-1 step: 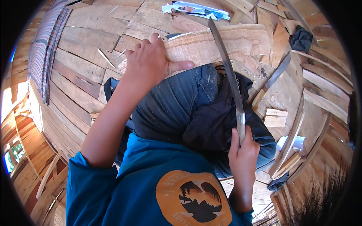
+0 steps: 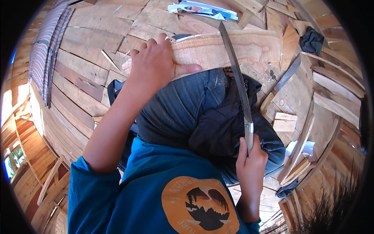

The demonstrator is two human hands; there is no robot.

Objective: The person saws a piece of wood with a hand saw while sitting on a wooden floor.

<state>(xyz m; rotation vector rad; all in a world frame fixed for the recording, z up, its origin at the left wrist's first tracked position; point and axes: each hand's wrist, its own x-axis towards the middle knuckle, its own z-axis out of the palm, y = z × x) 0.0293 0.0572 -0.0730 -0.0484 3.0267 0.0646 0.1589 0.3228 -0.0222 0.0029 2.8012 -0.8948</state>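
A pale wooden board lies crosswise over my knees, with wavy grain towards its right end. My left hand grips it near the left end, fingers over the far edge and thumb stretched along its face. In my right hand is the handle of a machete. Its long dark blade points away from me and crosses over the board right of the middle. Whether the blade touches the wood, I cannot tell.
Another long blade with a wooden handle lies on the plank floor to the right. Near it are a small wood block, a black plastic bag and several loose boards. A crumpled printed wrapper lies beyond the board. Striped cloth hangs far left.
The machete has shifted slightly, its tip a little nearer to me and to the right. The board's right end has tipped slightly towards me. My left hand keeps its hold.
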